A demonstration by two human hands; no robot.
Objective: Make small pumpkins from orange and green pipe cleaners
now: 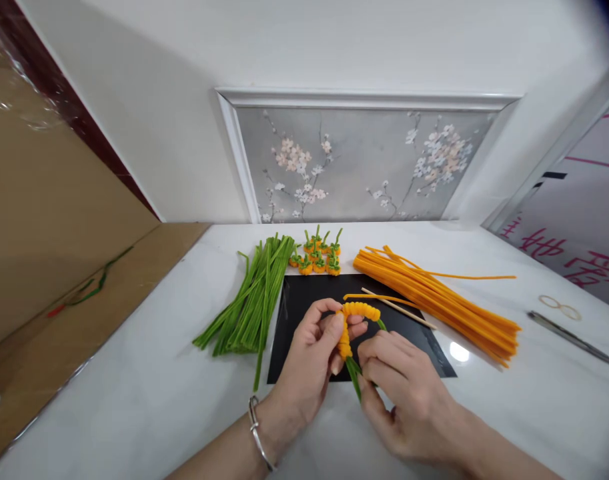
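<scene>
An orange coiled pipe cleaner (361,309) is bent into an arch over the black mat (304,300), with green stems (353,375) coming out of its ends. My left hand (311,357) pinches the coil at its upper left bend, thumb and index finger together. My right hand (404,387) is closed on the green stems just below and right of the coil. One loose orange strand (379,298) reaches from near the coil toward the right. Behind it, a thin wooden stick (401,310) lies on the mat.
Green pipe cleaners (257,300) lie at left, an orange bundle (439,300) at right. Several small orange-and-green pieces (319,265) stand behind the mat. Tweezers (574,338) and rubber bands (559,307) rest far right. A cardboard box (59,200) borders the left.
</scene>
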